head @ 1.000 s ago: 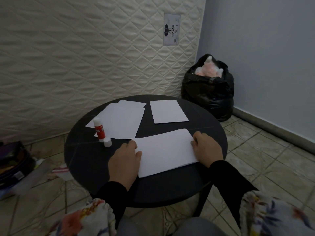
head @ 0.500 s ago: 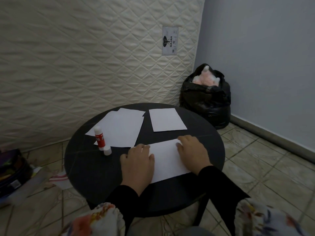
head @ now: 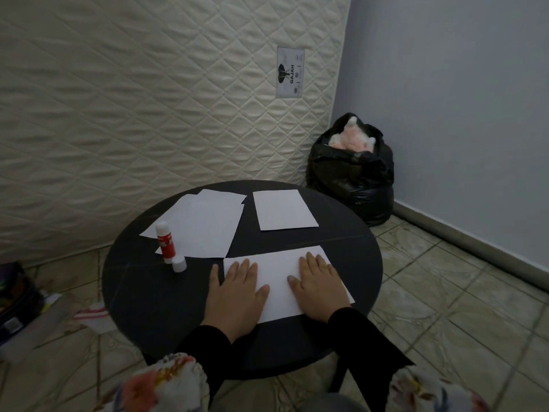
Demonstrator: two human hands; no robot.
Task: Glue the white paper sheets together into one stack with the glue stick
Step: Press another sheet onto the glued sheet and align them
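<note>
Two hands lie flat and open on the near sheet, gripping nothing. Going from left to right across the round black tabletop (head: 142,292): at about nine o'clock the glue stick (head: 164,244) stands upright, its red label showing, with its white cap (head: 179,265) off and resting just beside its base. Behind it, toward eleven o'clock, a loose pile of white sheets (head: 205,230) lies fanned and overlapping. A single sheet (head: 282,210) sits apart at one o'clock. Toward five o'clock lies the near sheet (head: 279,281), with the left hand (head: 237,288) spread palm-down on its left end and the right hand (head: 318,285) spread palm-down on its right half. This looks like the pressing step, smoothing a glued layer flat; whether more than one sheet lies under the palms cannot be told. Next, I judge, one hand should lift away and take up the uncapped glue stick, while another sheet is drawn from the pile and squared to the edges before pressing.
</note>
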